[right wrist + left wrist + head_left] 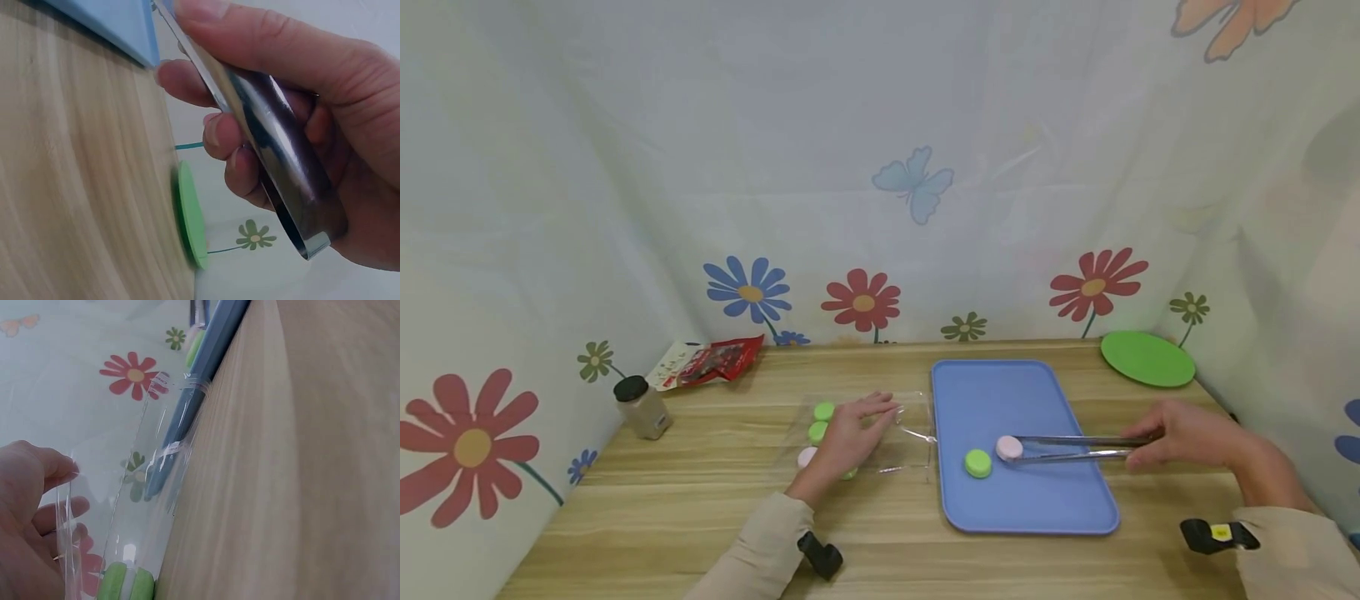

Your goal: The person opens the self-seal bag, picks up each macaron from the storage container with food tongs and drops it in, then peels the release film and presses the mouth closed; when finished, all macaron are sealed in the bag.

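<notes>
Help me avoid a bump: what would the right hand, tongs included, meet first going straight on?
Probably the green macaron on the blue tray, left of the pink macaron between the tongs; height is unclear.

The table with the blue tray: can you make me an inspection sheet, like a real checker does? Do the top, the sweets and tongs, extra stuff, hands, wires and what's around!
Surface: wood-grain tabletop.
Job's things: blue tray holds one green macaron and one pink macaron, with the tips of the tongs at the pink one; clear package beside it holds more macarons, partly hidden.
Clutter: dark-lidded jar, red-and-white packet, green plate.
Hands: left hand touches the clear package; right hand holds the tongs.
Cables: nothing seen.
Surroundings: pale backdrop printed with flowers and butterflies.
</notes>
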Action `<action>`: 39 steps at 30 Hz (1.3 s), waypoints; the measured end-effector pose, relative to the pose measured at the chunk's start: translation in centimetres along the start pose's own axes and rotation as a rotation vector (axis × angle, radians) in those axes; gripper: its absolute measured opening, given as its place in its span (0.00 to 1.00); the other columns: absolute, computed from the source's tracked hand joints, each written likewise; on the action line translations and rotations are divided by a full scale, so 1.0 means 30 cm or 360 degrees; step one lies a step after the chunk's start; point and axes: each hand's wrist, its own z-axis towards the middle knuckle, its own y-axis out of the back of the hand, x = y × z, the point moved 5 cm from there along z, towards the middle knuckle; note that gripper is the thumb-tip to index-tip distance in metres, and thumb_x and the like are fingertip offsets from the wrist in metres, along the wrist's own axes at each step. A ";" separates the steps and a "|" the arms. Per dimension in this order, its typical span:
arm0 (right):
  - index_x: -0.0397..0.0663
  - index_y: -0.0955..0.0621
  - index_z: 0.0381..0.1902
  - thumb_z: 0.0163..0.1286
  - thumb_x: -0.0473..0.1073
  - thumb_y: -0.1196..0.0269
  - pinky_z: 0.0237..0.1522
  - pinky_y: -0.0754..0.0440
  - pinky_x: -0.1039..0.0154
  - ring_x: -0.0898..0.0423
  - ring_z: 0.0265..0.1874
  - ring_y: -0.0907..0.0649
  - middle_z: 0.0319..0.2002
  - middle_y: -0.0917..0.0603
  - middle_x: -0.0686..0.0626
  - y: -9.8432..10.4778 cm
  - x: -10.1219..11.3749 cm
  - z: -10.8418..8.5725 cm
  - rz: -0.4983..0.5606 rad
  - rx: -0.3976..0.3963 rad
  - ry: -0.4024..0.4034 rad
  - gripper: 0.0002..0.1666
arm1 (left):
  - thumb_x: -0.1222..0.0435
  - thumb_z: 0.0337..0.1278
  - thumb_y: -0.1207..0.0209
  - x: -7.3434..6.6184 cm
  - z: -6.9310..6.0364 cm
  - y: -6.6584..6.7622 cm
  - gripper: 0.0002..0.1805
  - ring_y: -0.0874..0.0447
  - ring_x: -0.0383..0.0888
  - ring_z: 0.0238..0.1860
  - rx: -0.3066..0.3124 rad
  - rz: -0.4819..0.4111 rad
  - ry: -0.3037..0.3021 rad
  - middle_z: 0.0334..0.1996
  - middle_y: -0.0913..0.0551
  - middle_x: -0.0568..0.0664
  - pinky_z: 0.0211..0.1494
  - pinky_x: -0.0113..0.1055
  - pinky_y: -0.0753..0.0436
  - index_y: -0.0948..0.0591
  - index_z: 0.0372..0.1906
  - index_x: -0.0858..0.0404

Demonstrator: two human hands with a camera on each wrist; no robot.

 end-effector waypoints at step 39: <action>0.38 0.13 0.50 0.65 0.45 0.28 0.29 0.21 0.67 0.64 0.25 0.22 0.33 0.12 0.54 -0.267 0.520 0.515 -0.0264 -0.0010 0.0323 0.20 | 0.66 0.69 0.40 -0.007 0.002 -0.004 0.12 0.26 0.61 0.65 0.0019 0.0017 -0.0087 0.57 0.18 0.63 0.72 0.58 0.37 0.13 0.49 0.69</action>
